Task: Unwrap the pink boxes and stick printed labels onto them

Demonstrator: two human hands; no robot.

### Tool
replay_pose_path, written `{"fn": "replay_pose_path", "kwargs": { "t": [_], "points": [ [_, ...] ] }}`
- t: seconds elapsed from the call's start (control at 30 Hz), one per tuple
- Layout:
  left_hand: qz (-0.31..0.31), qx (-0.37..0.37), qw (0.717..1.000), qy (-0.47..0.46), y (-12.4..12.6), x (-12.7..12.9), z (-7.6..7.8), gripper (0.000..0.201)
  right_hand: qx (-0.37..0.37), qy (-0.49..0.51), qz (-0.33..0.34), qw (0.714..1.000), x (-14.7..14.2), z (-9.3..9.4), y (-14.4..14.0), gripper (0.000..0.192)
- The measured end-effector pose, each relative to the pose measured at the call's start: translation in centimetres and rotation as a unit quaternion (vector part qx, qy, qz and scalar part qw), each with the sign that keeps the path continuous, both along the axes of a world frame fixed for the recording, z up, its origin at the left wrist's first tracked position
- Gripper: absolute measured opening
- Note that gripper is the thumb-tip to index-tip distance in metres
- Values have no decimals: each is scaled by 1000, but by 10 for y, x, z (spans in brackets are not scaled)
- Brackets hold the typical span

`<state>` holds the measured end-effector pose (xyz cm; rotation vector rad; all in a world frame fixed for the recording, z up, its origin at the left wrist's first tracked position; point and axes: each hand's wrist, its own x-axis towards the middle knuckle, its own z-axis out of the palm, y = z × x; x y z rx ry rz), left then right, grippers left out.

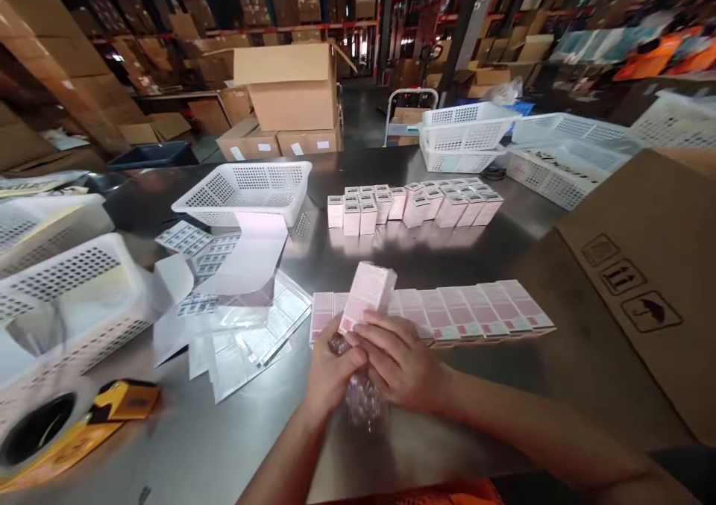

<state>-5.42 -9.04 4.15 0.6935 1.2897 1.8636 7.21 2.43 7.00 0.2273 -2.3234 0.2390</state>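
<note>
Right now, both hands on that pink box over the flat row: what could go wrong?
1. The left hand and right hand hold the pink box tilted above the row of flat pink boxes; a slip could knock that row askew.
2. Crinkled clear film bunches under the hands and might snag.
3. Loose clear bags lie close by the left hand and could be swept off.

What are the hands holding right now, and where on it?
Both the left hand and the right hand grip a pink box by its lower end, with crinkled clear wrap bunched beneath.
</note>
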Motion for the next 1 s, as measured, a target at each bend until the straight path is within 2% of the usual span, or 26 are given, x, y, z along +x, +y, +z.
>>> {"fn": "replay_pose_path", "kwargs": {
  "t": [0.07, 0.1, 0.2, 0.27, 0.33, 0.47, 0.5, 0.57, 0.67, 0.73, 0.8, 0.87, 0.93, 1.0],
  "points": [
    [71, 3, 997, 17, -3, -7, 5, 64, -77, 2, 29, 997, 5, 11, -3, 55],
    [91, 2, 995, 33, -5, -11, 9, 64, -108, 9, 22, 994, 8, 19, 3, 57],
    [65, -14, 993, 96, -15, -22, 16, 57, -125, -21, -47, 991, 14, 44, 27, 56],
    [62, -21, 990, 127, -19, -26, 18, 54, -126, -92, -47, 987, 14, 51, 38, 45],
    [95, -22, 985, 139, -21, -27, 19, 56, -164, -115, -23, 979, 11, 49, 40, 27],
    [143, -17, 981, 129, -18, -27, 15, 53, -273, -2, -15, 962, 2, 35, 28, 4],
    [146, -17, 982, 122, -17, -28, 14, 49, -294, 21, -1, 955, 1, 33, 25, 1],
    [142, -19, 984, 105, -16, -32, 11, 42, -316, 47, 40, 947, 0, 33, 21, 7],
    [132, -16, 987, 92, -18, -37, 8, 41, -314, 16, 61, 947, 4, 39, 19, 8],
    [132, -21, 985, 106, -20, -39, 10, 40, -307, -42, 9, 951, 8, 45, 18, 5],
    [136, -29, 981, 135, -21, -38, 12, 41, -266, -110, -69, 955, 11, 48, 15, 15],
    [134, -39, 978, 154, -21, -38, 16, 41, -207, -157, -118, 958, 13, 48, 11, 22],
    [123, -53, 980, 147, -20, -39, 18, 42, -174, -162, -128, 963, 13, 45, 6, 22],
    [118, -66, 985, 105, -19, -44, 20, 38, -189, -128, -111, 967, 15, 42, 3, 21]
  ]
}}
